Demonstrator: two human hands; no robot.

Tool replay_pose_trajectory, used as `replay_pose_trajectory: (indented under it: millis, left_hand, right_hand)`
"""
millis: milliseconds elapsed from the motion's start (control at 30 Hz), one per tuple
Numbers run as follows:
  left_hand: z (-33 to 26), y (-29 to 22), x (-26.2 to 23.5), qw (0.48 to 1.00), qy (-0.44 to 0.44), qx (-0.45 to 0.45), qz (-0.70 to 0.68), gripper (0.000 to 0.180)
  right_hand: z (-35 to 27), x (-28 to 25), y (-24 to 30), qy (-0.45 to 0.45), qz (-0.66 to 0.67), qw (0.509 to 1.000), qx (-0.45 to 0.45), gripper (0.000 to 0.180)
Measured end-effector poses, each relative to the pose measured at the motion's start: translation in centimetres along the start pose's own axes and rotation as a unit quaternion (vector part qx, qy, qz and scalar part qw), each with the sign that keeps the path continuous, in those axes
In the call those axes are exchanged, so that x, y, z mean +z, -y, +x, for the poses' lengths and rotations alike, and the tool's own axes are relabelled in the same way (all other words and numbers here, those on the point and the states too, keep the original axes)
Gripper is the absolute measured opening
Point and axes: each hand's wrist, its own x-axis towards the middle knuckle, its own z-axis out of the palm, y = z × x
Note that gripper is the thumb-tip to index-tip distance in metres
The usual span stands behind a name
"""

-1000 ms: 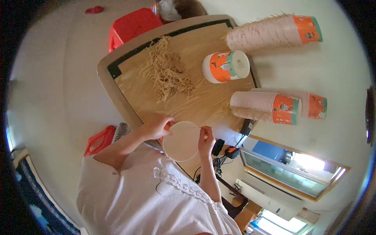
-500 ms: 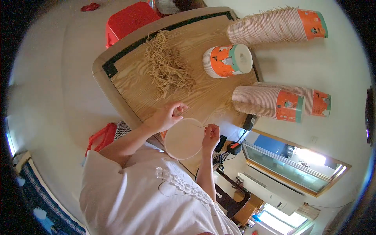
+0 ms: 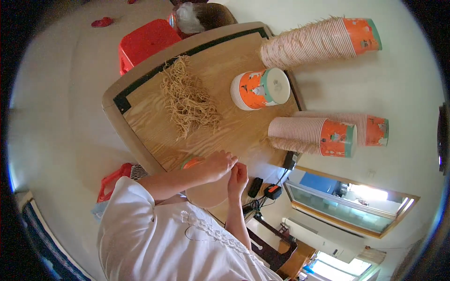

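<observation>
A paper bucket [image 3: 206, 195] with a pale round face and an orange side lies against my front at the table's near edge, partly covered by my arms. My left hand [image 3: 221, 165] reaches across its upper part, fingers pinched together. Right beside it, my right hand [image 3: 238, 179] is closed, its fingertips meeting those of the left. Whatever they pinch is too small to make out. Beyond my hands, a loose heap of tan twine strands [image 3: 190, 100] is spread on the wooden table [image 3: 150, 126].
Nested paper buckets stand toward the wall: a short stack [image 3: 255, 89], a long stack [image 3: 309, 44] and a pair of stacks [image 3: 304, 133], some fringed with twine. A red stool [image 3: 147, 44] is beyond the table. Black cables and an adapter [image 3: 273, 191] sit at the right.
My left hand has moved right and down over the bucket to meet my right hand. My right hand has shifted left and lower. The whole view has tilted slightly.
</observation>
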Motion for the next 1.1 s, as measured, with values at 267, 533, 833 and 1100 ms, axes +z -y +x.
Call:
replay_pose_trajectory:
  millis: [267, 533, 833, 1100]
  left_hand:
    - [-0.5, 0.5, 0.4, 0.998, -0.024, -0.056, -0.017, 0.035]
    - [-2.6, 0.4, -2.1, 0.991, -0.039, -0.083, -0.094, 0.014]
    - [-2.6, 2.0, -0.6, 0.959, -0.105, -0.136, -0.227, 0.017]
    - [-2.1, 2.5, -0.7, 0.899, -0.063, -0.197, -0.386, 0.020]
  right_hand:
    - [0.8, 0.2, 0.6, 0.017, 0.046, 0.999, -0.001, 0.006]
    - [1.1, -0.1, 0.8, 0.061, -0.054, 0.996, -0.045, 0.007]
    - [0.9, 0.9, 1.3, 0.113, -0.076, 0.986, -0.096, 0.007]
    - [0.0, 0.3, 1.1, 0.095, -0.072, 0.992, -0.040, 0.005]
